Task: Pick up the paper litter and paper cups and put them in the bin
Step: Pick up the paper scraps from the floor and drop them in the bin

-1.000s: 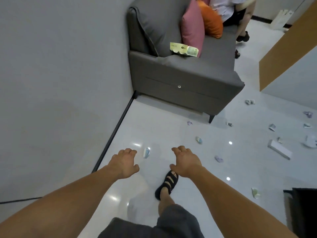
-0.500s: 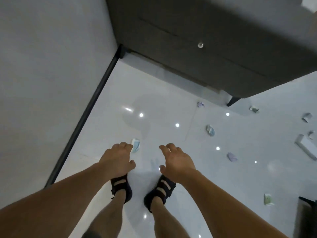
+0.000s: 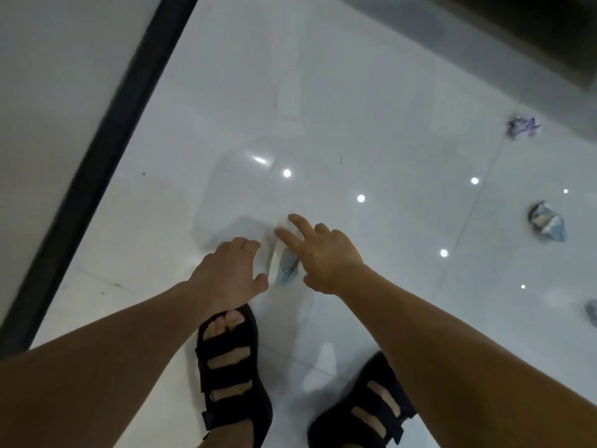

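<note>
glossy white floor (image 3: 371,101), black sandals (image 3: 231,367), pale blue-and-white paper scrap (image 3: 284,270), possibly lilac crumpled paper (image 3: 523,127)

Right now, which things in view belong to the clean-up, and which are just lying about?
Job: white-and-blue paper between left hand and right hand; purple paper wad; blue-white paper wad; scrap at right edge.
Not the job: sofa base; black skirting; sandals.

Room: glossy tiles (image 3: 371,108), black skirting (image 3: 103,156)

floor (image 3: 355,92): glossy white tile, light glints (image 3: 361,198) | wall (image 3: 48,76): grey, left | skirting (image 3: 106,150): black | sofa base (image 3: 533,33): dark, top right
</note>
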`<state>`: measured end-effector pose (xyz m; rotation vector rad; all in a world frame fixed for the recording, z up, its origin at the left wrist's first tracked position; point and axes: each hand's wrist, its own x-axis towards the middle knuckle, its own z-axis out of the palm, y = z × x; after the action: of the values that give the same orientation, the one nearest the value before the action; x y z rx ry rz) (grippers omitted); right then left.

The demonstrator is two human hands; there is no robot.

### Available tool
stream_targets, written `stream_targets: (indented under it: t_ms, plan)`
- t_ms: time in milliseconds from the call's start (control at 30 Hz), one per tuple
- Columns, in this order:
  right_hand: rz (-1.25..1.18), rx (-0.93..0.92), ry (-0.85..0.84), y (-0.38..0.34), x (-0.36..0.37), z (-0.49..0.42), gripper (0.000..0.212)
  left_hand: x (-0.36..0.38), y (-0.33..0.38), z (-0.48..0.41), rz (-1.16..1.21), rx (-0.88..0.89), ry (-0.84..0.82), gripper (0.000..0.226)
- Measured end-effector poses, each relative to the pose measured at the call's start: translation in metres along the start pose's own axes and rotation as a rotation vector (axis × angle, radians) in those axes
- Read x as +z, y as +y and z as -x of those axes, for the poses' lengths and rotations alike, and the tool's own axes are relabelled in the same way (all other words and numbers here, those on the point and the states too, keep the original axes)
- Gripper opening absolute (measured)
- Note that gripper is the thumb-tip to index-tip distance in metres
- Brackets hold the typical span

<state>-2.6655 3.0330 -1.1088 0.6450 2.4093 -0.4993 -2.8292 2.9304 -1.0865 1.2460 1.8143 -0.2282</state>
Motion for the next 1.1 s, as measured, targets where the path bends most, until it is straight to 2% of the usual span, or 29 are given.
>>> stream_targets:
  t_ms: [133,200,300,433,533,733,933,1100]
  plan:
    - [-0.002,-0.083,0.042,-0.012,0.024,-0.022,0.077,0.011,-0.010,-0.014,0.020,0.030,0.046,0.067]
    - [-0.063,-0.016,0.063,-0.012,0.019,-0.020,0.067,0.008,-0.007,-0.013,0.067,0.045,0.045,0.070]
    - [-0.139,0.075,0.082,-0.007,-0.009,0.002,0.068,-0.007,0.011,-0.001,0.196,0.054,0.028,0.070]
    - [-0.311,0.096,0.222,-0.012,-0.071,0.063,0.073,-0.047,0.062,0.033,0.444,0.049,0.002,0.045]
    - [-0.371,0.126,0.312,-0.011,-0.117,0.117,0.072,-0.084,0.102,0.064,0.491,0.082,0.001,0.029]
    - [-0.362,0.291,0.166,0.031,-0.167,0.210,0.091,-0.134,0.177,0.113,0.216,0.180,-0.021,0.016]
    - [-0.419,0.635,0.125,0.126,-0.154,0.282,0.079,-0.132,0.262,0.109,0.032,0.243,-0.042,0.012]
    - [-0.391,0.794,0.107,0.236,-0.101,0.297,0.073,-0.088,0.339,0.054,0.016,0.274,-0.005,0.014]
